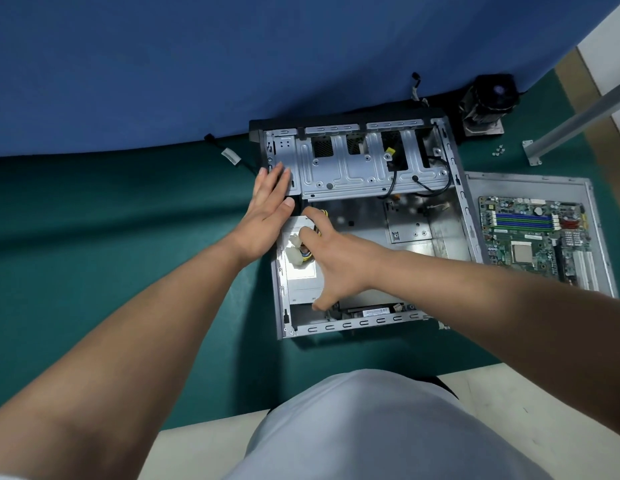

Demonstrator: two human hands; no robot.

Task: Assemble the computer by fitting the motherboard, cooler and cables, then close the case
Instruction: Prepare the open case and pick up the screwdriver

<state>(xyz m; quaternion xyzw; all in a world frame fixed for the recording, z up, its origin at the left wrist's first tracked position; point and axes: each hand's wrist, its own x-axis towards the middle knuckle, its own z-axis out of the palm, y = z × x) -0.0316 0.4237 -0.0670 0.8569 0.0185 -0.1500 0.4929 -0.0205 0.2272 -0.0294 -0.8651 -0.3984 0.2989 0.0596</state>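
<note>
An open grey computer case [461,188] lies flat on the green mat, its motherboard bay bare. My left hand [268,206] rests with straight fingers on the case's left rim by the drive cage. My right hand [336,258] reaches over the power supply [301,282] and its fingers touch a bundle of yellow and black cables with white connectors [298,254]; whether they grip it I cannot tell. The green motherboard [537,237] lies on the removed side panel [474,188] right of the case. The black cooler [488,98] stands behind the case's far right corner.
Several small screws [498,151] lie on the mat near a metal bracket leg [575,123]. A loose black cable [232,157] trails left of the case. A blue wall panel rises behind. The table's pale front edge [526,410] is near my body.
</note>
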